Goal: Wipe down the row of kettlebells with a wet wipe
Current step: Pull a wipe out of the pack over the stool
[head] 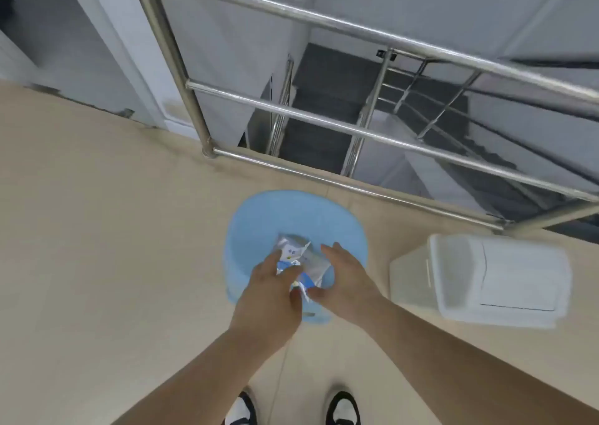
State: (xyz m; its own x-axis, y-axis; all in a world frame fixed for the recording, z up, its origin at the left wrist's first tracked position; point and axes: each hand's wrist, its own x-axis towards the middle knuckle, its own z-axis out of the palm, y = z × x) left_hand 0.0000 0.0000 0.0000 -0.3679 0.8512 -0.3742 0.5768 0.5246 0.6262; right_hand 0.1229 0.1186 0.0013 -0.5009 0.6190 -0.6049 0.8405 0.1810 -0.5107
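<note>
A small crumpled wet-wipe packet [299, 261], silver with blue and white print, is held between both hands above a light blue stool [285, 217]. My left hand [270, 290] grips the packet's left side with curled fingers and thumb. My right hand [343, 279] pinches its lower right corner between thumb and a finger, while the other fingers stretch forward. No kettlebells are in view.
A white lidded plastic bin [486, 279] stands on the beige floor to the right of the stool. Behind them a steel railing [324, 123] guards an open stairwell. A grey door frame [107, 35] is at the upper left. My shoes [343, 408] show at the bottom.
</note>
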